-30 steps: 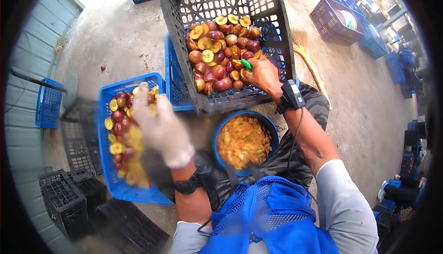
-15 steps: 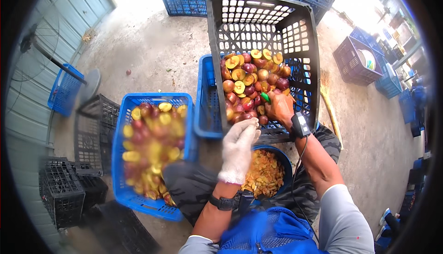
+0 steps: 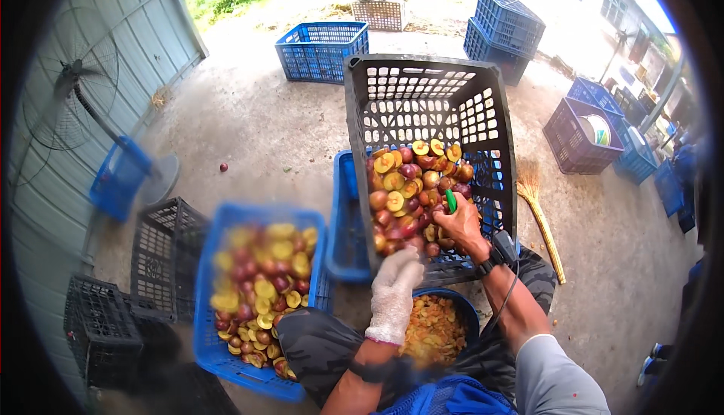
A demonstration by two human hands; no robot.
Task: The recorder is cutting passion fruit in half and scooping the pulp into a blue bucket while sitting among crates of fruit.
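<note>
The gloved left hand (image 3: 394,283) is reaching, fingers loose, at the black crate's (image 3: 422,83) near edge. The right hand (image 3: 460,226) is gripping a green knife (image 3: 450,201) over the plums (image 3: 411,196).

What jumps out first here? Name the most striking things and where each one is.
The tilted black crate at centre, heaped with halved red-and-yellow fruit, dominates. The gloved left hand reaches toward its lower edge, while the bare right hand rests on the fruit holding a green-handled tool. Lower left, a blue crate holds more halves; a blue bowl of pits sits below.

place: outdoor fruit-sorting yard | signs: concrete ground (image 3: 264,128), stacked blue crates (image 3: 501,34), halved fruit (image 3: 411,196)
</note>
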